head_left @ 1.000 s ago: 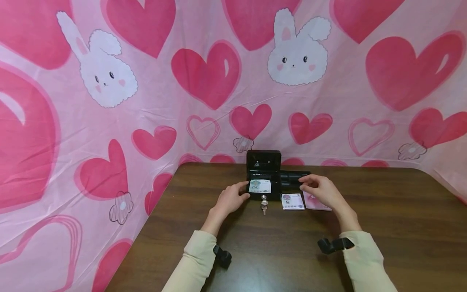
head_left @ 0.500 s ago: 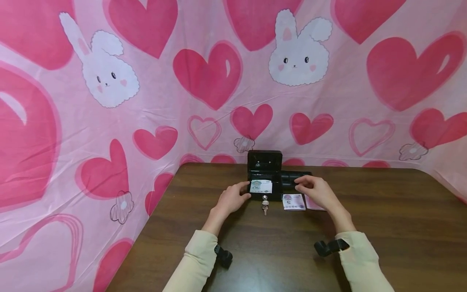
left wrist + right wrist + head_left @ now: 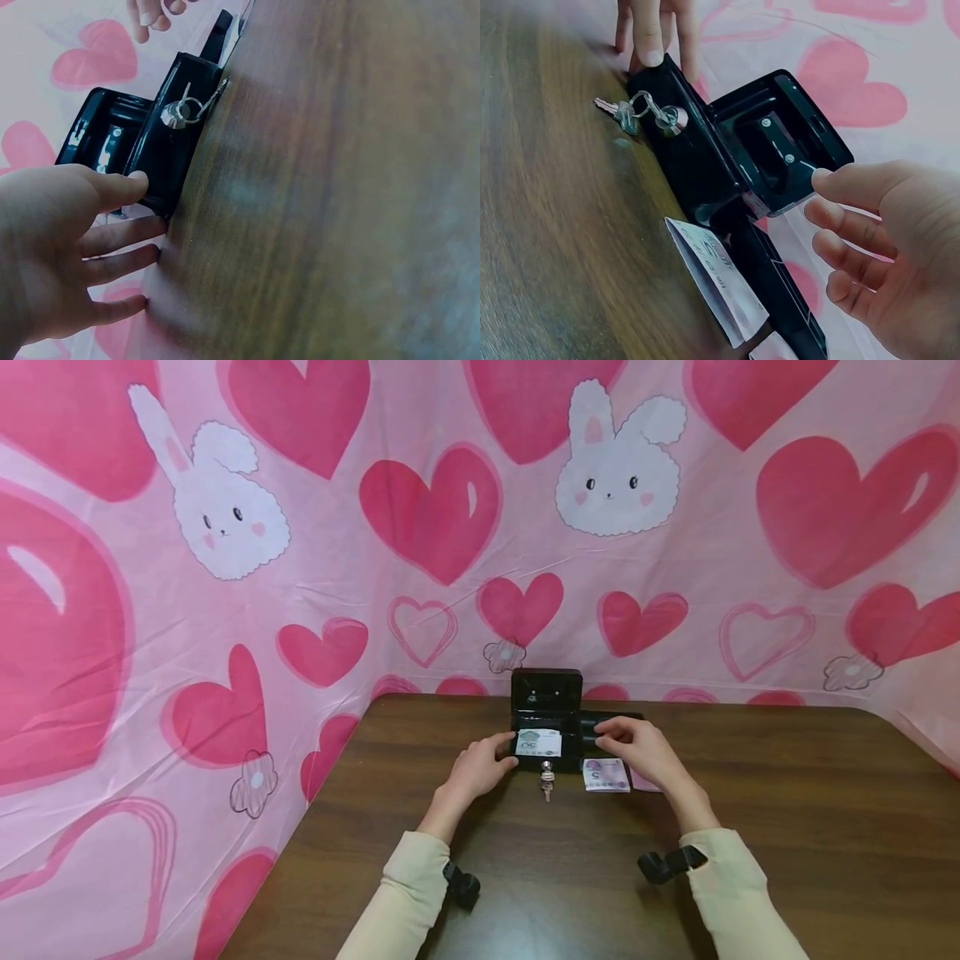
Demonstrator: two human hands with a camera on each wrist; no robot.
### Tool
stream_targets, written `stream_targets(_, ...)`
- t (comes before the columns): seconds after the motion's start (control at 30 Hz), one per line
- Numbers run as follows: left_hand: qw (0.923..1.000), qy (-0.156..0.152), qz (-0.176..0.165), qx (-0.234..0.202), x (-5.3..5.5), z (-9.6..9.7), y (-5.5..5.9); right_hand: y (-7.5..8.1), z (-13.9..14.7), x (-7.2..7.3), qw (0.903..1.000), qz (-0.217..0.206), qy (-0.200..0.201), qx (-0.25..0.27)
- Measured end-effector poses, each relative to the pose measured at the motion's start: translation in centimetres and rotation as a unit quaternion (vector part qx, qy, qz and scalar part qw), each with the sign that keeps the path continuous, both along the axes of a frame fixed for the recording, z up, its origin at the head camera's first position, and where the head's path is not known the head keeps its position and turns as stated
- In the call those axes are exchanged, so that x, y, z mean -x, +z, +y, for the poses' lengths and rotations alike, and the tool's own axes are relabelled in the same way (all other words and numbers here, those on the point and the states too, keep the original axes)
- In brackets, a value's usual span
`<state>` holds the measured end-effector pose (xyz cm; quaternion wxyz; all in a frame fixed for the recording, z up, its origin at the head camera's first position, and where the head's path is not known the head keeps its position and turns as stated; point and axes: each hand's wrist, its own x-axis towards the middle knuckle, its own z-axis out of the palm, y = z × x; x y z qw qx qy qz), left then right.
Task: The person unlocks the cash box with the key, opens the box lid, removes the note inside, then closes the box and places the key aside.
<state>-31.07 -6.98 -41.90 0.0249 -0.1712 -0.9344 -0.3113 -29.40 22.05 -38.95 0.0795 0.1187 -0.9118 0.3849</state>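
Observation:
A small black cash box [image 3: 546, 687] stands with its lid raised and a green-printed banknote [image 3: 538, 743] lying inside. Keys [image 3: 626, 114] hang on a ring from the lock in its front. My left hand [image 3: 476, 768] touches the box's left end, the thumb on top in the left wrist view and the other fingers extended beside it. My right hand [image 3: 647, 752] hovers by the box's right side with loosely bent fingers, nothing visible in it. Below it lie a folded purple banknote [image 3: 606, 775] and a pink banknote [image 3: 647, 781], partly hidden by the hand.
A black compartmented tray [image 3: 769, 277] sits directly right of the box, partly behind my right hand in the head view. The brown wooden table [image 3: 585, 860] ends at a pink cloth [image 3: 420, 635] printed with hearts and rabbits.
My right hand has moved left, from above the pink banknote toward the box. My left hand stays at the box's left end.

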Motion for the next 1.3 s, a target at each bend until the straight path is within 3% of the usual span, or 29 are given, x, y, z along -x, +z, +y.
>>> stream_targets(0.73,0.9999,0.004,-0.011,-0.006,-0.2,0.0,0.1,0.3,-2.6,0.9,0.9994,0.011,0.032,0.011)
stream_targets(1.17,1.0,0.005,-0.005,-0.002,-0.2,0.1,0.2,0.1,-4.5,1.7,0.9989,-0.034,0.03,-0.01)
stream_targets(1.3,0.9999,0.007,-0.012,0.0,-0.1,0.1,0.1,-0.4,-4.8,2.0,0.999,-0.027,0.029,-0.019)
